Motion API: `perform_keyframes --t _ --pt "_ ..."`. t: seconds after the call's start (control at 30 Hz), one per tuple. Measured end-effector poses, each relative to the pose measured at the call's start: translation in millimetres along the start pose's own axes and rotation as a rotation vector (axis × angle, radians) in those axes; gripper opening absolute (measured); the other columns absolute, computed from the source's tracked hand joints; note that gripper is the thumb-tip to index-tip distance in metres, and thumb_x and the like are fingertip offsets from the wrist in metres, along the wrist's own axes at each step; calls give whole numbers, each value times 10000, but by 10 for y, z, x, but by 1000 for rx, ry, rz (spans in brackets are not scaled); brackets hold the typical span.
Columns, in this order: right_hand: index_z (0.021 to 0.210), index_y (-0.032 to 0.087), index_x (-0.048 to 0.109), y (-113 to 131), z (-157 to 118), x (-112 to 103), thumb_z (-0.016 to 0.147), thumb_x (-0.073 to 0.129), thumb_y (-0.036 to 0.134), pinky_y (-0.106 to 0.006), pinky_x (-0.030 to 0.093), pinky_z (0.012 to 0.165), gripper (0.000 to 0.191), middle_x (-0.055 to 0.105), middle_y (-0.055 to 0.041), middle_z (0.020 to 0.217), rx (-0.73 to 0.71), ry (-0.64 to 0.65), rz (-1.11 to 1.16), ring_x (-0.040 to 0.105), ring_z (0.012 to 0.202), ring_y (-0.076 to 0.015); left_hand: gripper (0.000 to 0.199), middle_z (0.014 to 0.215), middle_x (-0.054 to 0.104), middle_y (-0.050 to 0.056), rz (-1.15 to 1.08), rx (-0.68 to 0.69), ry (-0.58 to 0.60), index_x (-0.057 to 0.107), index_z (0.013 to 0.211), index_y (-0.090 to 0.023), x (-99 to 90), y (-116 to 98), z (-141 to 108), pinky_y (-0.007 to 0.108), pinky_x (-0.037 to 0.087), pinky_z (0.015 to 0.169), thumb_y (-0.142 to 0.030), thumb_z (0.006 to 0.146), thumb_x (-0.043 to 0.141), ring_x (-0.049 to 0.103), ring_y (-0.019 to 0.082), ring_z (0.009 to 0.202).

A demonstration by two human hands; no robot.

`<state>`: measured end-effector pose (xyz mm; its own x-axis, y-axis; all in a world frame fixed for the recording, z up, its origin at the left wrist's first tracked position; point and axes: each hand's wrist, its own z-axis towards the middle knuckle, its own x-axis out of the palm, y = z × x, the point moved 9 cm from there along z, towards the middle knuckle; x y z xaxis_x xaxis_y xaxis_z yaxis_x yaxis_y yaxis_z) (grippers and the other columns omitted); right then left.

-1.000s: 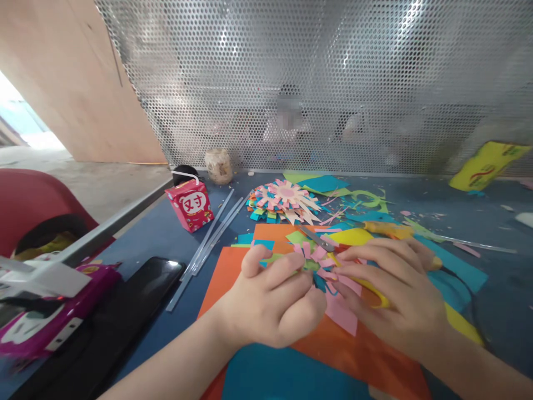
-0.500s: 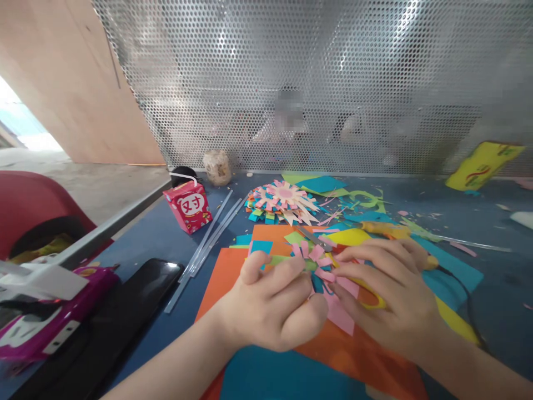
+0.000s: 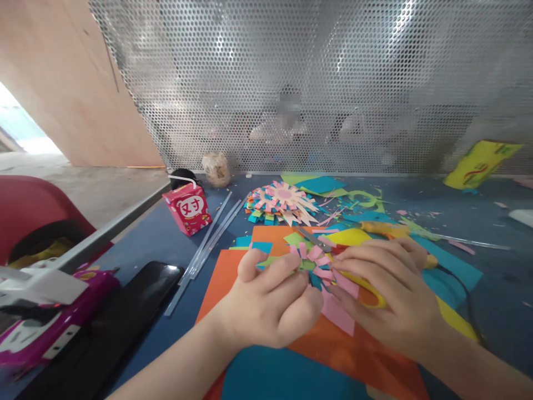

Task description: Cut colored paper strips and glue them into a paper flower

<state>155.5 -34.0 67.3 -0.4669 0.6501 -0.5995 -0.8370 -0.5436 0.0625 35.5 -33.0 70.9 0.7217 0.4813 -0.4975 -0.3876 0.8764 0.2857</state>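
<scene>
Between my two hands is a small layered paper flower (image 3: 318,256) with pink, green and blue fringed strips. My left hand (image 3: 275,303) is closed at its left side, fingers curled in and partly hiding it. From the right, my right hand (image 3: 387,289) pinches at its pink strips with thumb and fingertips. Scissors lie just behind the flower, their blades (image 3: 313,239) pointing away and a yellow handle loop (image 3: 372,297) showing under my right hand. A pink paper sheet (image 3: 339,311) lies below, over orange paper (image 3: 225,278).
Finished-looking fringed flowers (image 3: 285,197) are piled behind. A yellow glue gun (image 3: 383,228) with a black cord lies right. Clear glue sticks (image 3: 212,239), a red drink carton (image 3: 189,208), a jar (image 3: 216,168) and a black phone (image 3: 160,275) are left. A perforated metal panel (image 3: 266,66) stands behind.
My left hand has shifted very slightly left, with its fingers still curled at the flower. The right hand stays almost in place; the view has moved a little.
</scene>
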Motion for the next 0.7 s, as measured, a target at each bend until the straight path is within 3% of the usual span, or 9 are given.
perform_keyframes --t 0.27,0.47,0.7 --pt "847 206 647 99 22 39 826 565 171 -377 437 809 91 671 -47 894 -93 65 -8 597 879 -197 168 672 681 -36 10 -56 19 538 753 -177 26 60 -8 354 250 810 -83 849 437 624 146 826" --pt "1001 212 630 31 -31 130 832 560 152 -412 425 861 193 661 -48 1034 -80 157 -9 574 973 -216 183 687 695 -36 15 -44 26 512 740 -167 32 51 -6 365 255 810 -67 857 414 630 147 792" --pt "922 217 623 49 -3 75 829 578 143 -389 443 853 127 679 -19 930 -76 94 -31 579 934 -194 194 690 701 -44 29 -43 21 500 737 -174 33 43 10 365 258 815 -75 869 397 634 149 782"
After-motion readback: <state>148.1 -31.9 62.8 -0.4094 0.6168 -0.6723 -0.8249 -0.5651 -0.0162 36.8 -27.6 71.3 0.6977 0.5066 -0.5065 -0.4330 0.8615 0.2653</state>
